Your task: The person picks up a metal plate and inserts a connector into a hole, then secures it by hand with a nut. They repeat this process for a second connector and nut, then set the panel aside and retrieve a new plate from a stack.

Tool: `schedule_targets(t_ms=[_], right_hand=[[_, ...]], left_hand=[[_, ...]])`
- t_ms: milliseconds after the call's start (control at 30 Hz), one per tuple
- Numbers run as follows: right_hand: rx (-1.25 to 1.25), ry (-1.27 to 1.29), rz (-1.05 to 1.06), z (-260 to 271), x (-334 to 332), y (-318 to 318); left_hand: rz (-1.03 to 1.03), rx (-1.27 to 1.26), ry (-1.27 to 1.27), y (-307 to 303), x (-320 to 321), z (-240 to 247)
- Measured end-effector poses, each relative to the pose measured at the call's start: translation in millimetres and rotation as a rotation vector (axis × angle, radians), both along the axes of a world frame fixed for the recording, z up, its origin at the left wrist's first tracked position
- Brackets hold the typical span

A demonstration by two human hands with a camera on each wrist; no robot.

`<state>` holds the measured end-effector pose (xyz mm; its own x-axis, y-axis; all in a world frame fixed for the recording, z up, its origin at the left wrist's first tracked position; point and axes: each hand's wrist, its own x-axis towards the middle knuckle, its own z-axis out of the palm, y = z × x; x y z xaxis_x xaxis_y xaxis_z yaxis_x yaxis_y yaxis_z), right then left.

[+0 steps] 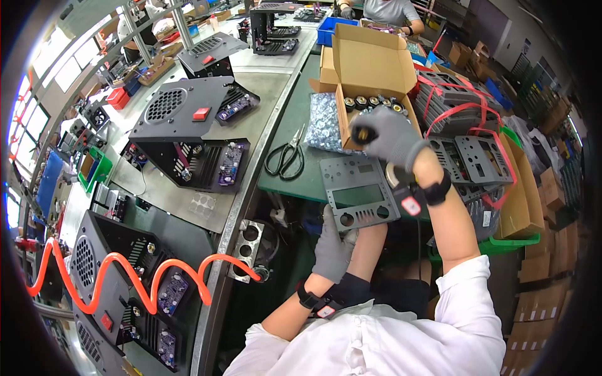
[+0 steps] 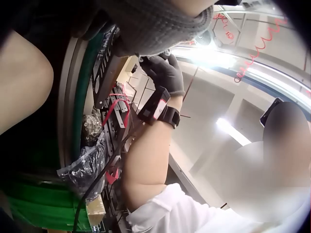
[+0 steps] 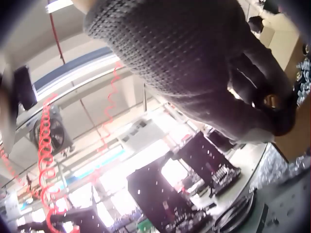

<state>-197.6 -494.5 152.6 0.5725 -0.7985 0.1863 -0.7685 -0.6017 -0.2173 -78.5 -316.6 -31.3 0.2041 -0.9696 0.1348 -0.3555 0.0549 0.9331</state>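
My gloved left hand (image 1: 334,247) grips the near left edge of a grey metal panel (image 1: 342,177) with a rectangular window, round holes and slots. The panel is tilted over my lap at the edge of the green table. Above its far right part, my gloved right hand (image 1: 395,138) pinches a round black part with a brass-coloured centre (image 1: 364,133). The same black part (image 3: 284,116) shows between the fingertips in the right wrist view. Just beyond the right hand stands an open cardboard box (image 1: 373,59) holding several similar round parts (image 1: 360,102).
Scissors (image 1: 290,156) with black handles and a clear bag of small parts (image 1: 326,122) lie left of the box. Strapped grey panels (image 1: 448,103) are stacked on the right. Black housings (image 1: 182,109) line the left bench, and a coiled orange hose (image 1: 125,257) crosses it.
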Motion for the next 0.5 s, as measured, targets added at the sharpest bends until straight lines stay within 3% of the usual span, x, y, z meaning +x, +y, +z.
schedule_targets(t_ms=[133,200,233,300,333,400,467,500], right_hand=[[0.136,0.411,-0.005,-53.2,15.3,26.8],[-0.031,0.355,0.091,-94.1,1.7,18.1],[-0.027,0.352,0.094,-91.5,-3.3,20.7],[-0.007,0.114,0.085,-82.0,-11.7,23.9],[0.000,0.115,0.089,-73.7,-11.4,31.4],[-0.018,0.020,-0.008,-53.5,-9.7,50.5],[-0.054,-0.004,-0.004,-47.0,-11.5,67.8],[-0.039,-0.049,0.009,-44.1,-10.9,76.7]], left_hand=[[0.019,-0.011,0.006,-1.4,-4.1,-0.5],[-0.005,0.071,0.040,0.0,-2.7,1.9],[0.014,0.033,-0.059,-0.7,-0.3,3.7],[0.052,0.028,-0.231,-1.3,7.9,13.3],[0.165,-0.177,-0.325,-5.0,11.5,9.8],[0.251,-0.305,-0.323,-5.5,18.2,36.6],[0.266,-0.351,-0.318,-4.7,18.6,66.4],[0.164,-0.397,-0.301,-6.4,19.3,76.0]])
